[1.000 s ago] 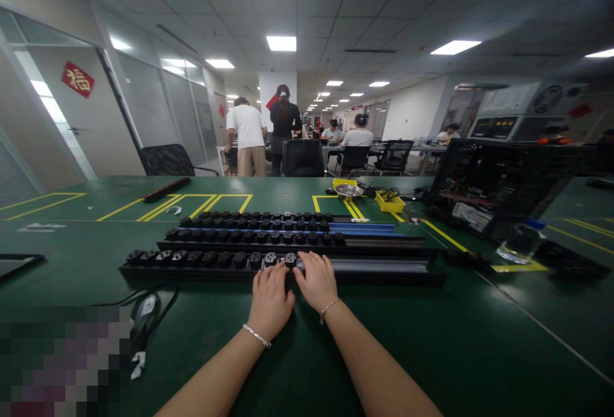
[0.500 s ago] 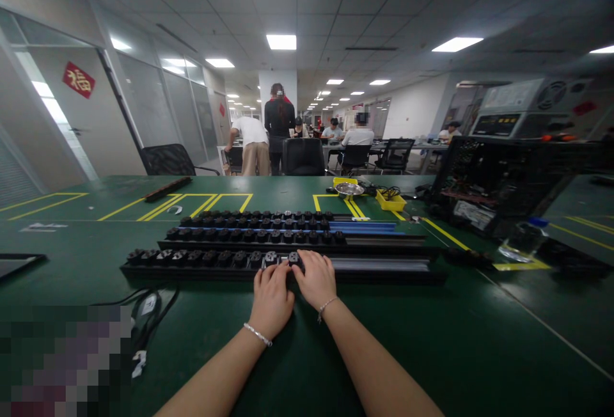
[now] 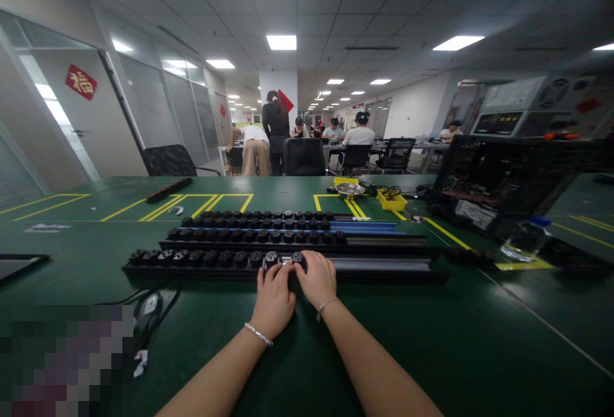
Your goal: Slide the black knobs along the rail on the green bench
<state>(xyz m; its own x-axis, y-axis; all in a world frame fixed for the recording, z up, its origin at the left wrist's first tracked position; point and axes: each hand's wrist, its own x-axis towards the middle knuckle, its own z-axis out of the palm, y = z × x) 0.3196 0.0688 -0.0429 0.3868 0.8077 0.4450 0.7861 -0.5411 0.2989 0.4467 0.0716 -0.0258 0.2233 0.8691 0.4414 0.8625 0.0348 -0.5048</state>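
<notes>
A long black rail (image 3: 378, 266) lies crosswise in front of me, a row of black socket modules (image 3: 210, 258) seated in its left part. My right hand (image 3: 317, 281) is closed with thumb and fingers around one loose-looking socket module (image 3: 298, 258), slightly right of the row's end. Bent over the rail's front edge, my left hand (image 3: 274, 300) has its fingertips just below the last module in the row (image 3: 271, 258). A small bright piece (image 3: 286, 259) shows between these two modules. The undersides of my fingers are hidden.
Behind lie more filled rails (image 3: 384, 239) and a blue strip (image 3: 367, 227). Yellow trays (image 3: 392, 201), a metal bowl (image 3: 350, 189) and an opened computer case (image 3: 494, 187) stand beyond. Cables (image 3: 156, 314) lie at left. People (image 3: 275, 123) are at far tables.
The socket module in my right hand has shifted slightly right and appears tilted. My hands have barely moved. In the background, a standing person has leaned left beside a red sheet.
</notes>
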